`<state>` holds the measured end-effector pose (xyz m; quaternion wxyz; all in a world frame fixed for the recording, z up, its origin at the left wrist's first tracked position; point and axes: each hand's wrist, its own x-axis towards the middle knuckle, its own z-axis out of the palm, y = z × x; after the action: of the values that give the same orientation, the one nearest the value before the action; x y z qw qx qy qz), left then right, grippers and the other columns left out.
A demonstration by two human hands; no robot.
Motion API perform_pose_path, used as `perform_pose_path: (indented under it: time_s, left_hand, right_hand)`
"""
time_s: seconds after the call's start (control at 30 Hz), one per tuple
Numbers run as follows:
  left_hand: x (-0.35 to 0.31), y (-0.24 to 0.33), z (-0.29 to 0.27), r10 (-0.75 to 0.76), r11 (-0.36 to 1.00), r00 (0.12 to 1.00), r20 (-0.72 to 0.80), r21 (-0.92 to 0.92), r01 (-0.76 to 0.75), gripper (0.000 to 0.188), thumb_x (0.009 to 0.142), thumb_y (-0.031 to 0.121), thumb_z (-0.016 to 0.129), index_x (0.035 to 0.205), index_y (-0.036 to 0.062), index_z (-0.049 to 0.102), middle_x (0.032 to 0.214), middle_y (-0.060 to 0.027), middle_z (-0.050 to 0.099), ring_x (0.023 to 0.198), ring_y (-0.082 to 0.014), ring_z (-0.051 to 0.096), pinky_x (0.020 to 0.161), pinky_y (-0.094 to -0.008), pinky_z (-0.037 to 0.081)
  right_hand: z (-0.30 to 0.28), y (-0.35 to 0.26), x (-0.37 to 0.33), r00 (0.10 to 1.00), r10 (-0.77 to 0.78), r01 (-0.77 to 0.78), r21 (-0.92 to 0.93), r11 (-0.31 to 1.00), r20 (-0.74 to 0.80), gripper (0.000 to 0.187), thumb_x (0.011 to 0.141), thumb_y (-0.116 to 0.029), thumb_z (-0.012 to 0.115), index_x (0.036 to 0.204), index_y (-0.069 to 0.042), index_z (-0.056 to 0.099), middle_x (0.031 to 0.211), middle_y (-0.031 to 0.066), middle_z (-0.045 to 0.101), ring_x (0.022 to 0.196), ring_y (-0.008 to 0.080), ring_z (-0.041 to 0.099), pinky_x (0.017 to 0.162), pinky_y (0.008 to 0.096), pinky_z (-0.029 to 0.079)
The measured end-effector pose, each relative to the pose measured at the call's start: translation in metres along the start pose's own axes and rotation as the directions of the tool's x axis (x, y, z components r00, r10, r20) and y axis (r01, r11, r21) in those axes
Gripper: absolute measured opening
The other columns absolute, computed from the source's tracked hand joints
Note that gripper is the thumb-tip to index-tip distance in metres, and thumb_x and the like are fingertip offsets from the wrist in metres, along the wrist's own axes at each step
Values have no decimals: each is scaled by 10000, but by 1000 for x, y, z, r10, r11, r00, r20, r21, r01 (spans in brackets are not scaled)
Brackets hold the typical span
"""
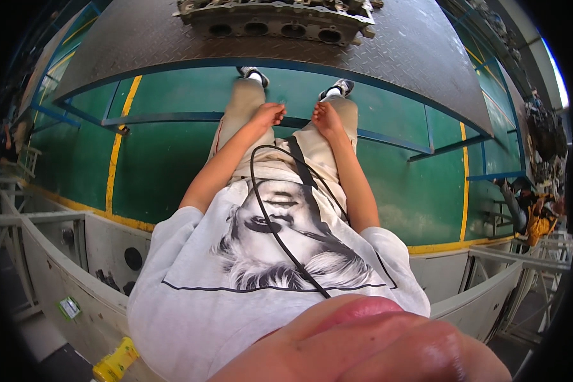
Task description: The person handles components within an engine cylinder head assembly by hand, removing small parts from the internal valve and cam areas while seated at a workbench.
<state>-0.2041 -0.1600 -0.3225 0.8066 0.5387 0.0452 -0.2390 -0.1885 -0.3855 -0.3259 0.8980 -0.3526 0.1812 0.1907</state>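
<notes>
My left hand (270,114) hovers over my left thigh with its fingers loosely curled and nothing visible in them. Across a small gap, my right hand (325,118) is held over the right thigh, its fingers likewise curled inward around no visible object. Both hands stay on my side of the table edge, touching nothing on it. Beyond them, a metal engine cylinder head (277,24) with a row of round ports facing me lies on the steel-plate table (140,38). A black cable (271,223) loops across my shirt and lap.
The table's blue frame rail (191,117) crosses below its top. Grey metal cabinets (86,280) stand behind me, with a yellow bottle (116,360) at the lower left. A person in yellow and dark clothing (536,213) is at the far right. Yellow lines (118,149) mark the green floor.
</notes>
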Motion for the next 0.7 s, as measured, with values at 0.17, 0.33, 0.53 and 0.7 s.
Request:
perform_pose_path:
  time_s: [0.17, 0.33, 0.53, 0.7]
  left_hand:
    - [43, -14, -22, -146, 969, 986, -87, -213, 124, 115, 872, 185, 582, 847, 73, 580, 755, -7, 588, 625, -102, 526, 538, -230, 424]
    - [48, -21, -13, -178, 972, 972, -152, -178, 150, 115, 851, 191, 576, 834, 78, 578, 737, -13, 588, 633, -111, 529, 550, -242, 435]
    - [41, -10, -28, -150, 971, 968, -200, -216, 106, 113, 857, 161, 536, 814, 63, 571, 732, -39, 614, 602, -125, 549, 522, -255, 439]
    - [37, -10, -20, -129, 980, 974, -184, -173, 97, 117, 859, 160, 530, 823, 57, 572, 748, -42, 618, 611, -123, 553, 531, -251, 447]
  right_hand:
    - [23, 13, 29, 996, 67, -65, -31, 997, 54, 116, 846, -187, 524, 814, -76, 532, 685, 8, 497, 612, 136, 479, 551, 247, 419]
    - [-6, 18, 38, 992, 122, -121, -54, 991, 14, 88, 819, -158, 520, 767, -88, 524, 664, 12, 500, 603, 144, 492, 537, 256, 420]
    - [-1, 8, 33, 997, 77, -76, 40, 996, -11, 140, 840, -144, 474, 709, -94, 481, 699, 15, 512, 640, 146, 479, 581, 256, 426]
    - [7, 8, 26, 997, 69, -68, 37, 997, -32, 129, 823, -122, 485, 701, -84, 472, 691, 31, 525, 612, 151, 488, 552, 254, 430]
